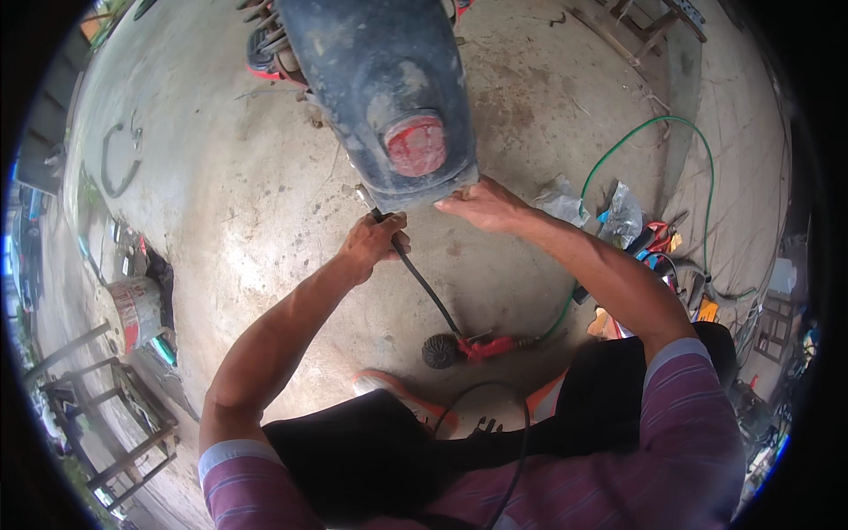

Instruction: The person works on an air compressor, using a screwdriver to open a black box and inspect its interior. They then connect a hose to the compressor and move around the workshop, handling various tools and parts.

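My left hand is closed around a black hose, just below a metal fitting at the lower left of a dusty dark rear fender with a red tail light. My right hand pinches the fender's lower right edge. The hose runs down to a red air gun with a round dark gauge or cap lying on the floor near my feet. A green hose leads from the gun and loops to the right.
A pile of tools and silver wrappings lies at right. Wooden stools or frames are at upper right, a metal frame at lower left. A white drum sits on the left, and a curved dark piece lies on the concrete floor.
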Demonstrator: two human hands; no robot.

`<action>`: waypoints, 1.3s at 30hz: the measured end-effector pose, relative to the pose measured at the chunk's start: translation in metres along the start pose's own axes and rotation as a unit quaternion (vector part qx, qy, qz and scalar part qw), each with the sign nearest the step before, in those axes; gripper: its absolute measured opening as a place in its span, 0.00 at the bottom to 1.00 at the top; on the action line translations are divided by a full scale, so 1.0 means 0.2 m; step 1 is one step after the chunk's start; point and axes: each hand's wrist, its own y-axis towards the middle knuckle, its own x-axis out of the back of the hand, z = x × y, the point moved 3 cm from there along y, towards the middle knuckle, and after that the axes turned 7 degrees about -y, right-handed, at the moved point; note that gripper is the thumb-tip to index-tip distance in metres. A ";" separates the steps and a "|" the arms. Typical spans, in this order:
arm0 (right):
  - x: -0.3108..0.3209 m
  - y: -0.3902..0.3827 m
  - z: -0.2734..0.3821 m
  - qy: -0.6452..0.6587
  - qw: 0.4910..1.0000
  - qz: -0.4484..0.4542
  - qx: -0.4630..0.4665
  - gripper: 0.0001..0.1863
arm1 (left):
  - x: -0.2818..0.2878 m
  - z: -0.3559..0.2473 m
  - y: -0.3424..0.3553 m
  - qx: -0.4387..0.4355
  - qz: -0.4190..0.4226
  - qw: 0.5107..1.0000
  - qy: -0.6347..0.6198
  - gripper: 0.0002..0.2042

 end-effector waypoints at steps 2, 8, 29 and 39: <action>-0.09 -0.03 0.05 0.036 0.998 0.060 0.009 0.33 | -0.10 0.06 -0.01 0.008 0.025 0.998 0.054 0.18; -0.24 -0.03 -0.10 0.102 0.981 -0.018 0.165 0.29 | -0.31 0.08 0.01 -0.001 0.101 0.958 0.270 0.16; 0.19 0.04 -0.39 0.469 0.869 -0.140 0.066 0.15 | 0.17 -0.17 0.16 -0.364 0.003 0.912 0.188 0.11; 0.18 0.07 -0.38 0.498 0.853 -0.156 0.017 0.16 | -0.06 -0.41 -0.24 -0.305 0.054 0.941 0.133 0.14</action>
